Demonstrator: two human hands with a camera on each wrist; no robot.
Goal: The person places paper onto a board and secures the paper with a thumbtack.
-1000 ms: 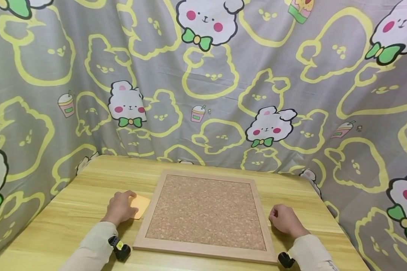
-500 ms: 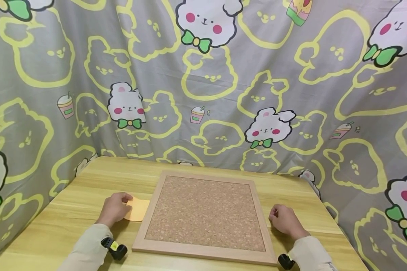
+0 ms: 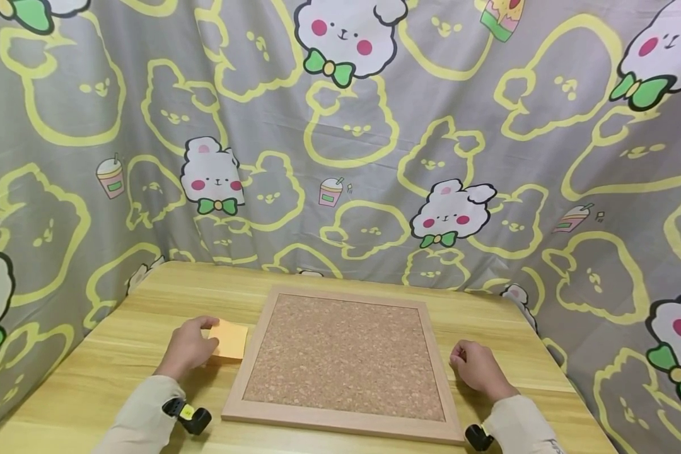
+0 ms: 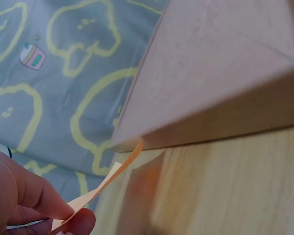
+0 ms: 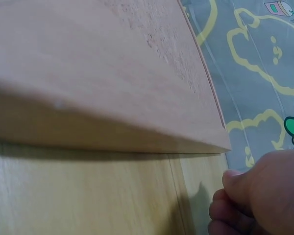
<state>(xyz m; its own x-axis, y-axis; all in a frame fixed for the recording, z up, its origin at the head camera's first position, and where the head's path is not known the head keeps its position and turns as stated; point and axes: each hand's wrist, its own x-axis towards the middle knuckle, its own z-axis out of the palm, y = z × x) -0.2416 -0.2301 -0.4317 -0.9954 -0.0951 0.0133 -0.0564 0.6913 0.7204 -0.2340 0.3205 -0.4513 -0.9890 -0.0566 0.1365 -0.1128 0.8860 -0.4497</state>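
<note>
In the head view my left hand (image 3: 188,345) is at the left of a framed cork board (image 3: 346,356). Its thumb and fingers pinch the left edge of thin, square orange sticky notes (image 3: 229,340). Seen edge-on in the left wrist view, the sticky notes (image 4: 118,170) curve up above the table, with a paler sheet edge showing beside the orange one. My right hand (image 3: 479,367) rests on the table by the board's right side, fingers loosely curled and holding nothing. The right wrist view shows that thumb (image 5: 240,183) close to the curled fingers, near the wooden frame (image 5: 112,117).
The board lies flat on a light wooden table (image 3: 130,378), its raised wooden frame (image 3: 340,415) standing above the tabletop. A grey curtain (image 3: 284,132) with cartoon figures hangs behind the table and along both sides. Black cameras (image 3: 193,417) are strapped to both wrists.
My left hand has shifted left and slightly up, drawing the orange sticky notes along; they bent, then flattened out, and more of them shows. The right hand has stayed put.
</note>
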